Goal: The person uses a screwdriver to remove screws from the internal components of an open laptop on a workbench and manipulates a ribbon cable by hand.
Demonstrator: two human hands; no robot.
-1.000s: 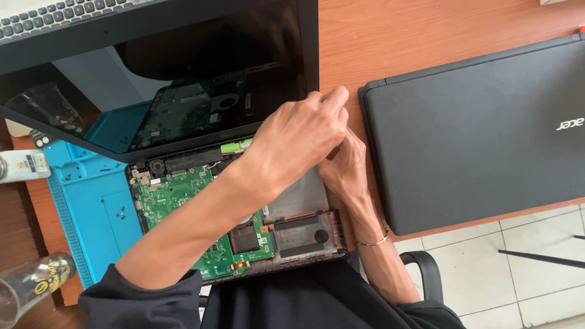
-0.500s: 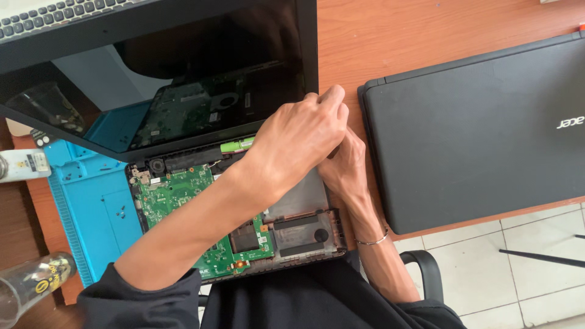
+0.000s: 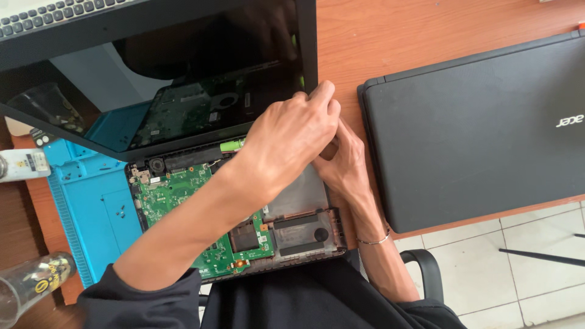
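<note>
Both hands barely shifted: left hand (image 3: 291, 139) stayed pinching screen corner (image 3: 308, 85); right hand (image 3: 344, 159) beneath, grip indiscernible.

Green circuit board (image 3: 177, 195); blue mat (image 3: 91, 201); black closed laptop (image 3: 481, 128)

Bench surroundings, non-work items

On your right, a closed black laptop (image 3: 481, 122) lies flat on the wooden desk (image 3: 390, 36), reaching the desk's front edge. A blue work mat (image 3: 91, 201) lies at your left. Just beside the mat's far left corner you see a small white bottle (image 3: 23, 164) on its side, and a clear glass bottle (image 3: 30, 283) near its front corner. A black chair armrest (image 3: 426, 268) shows over the white tiled floor (image 3: 524, 244).
</note>
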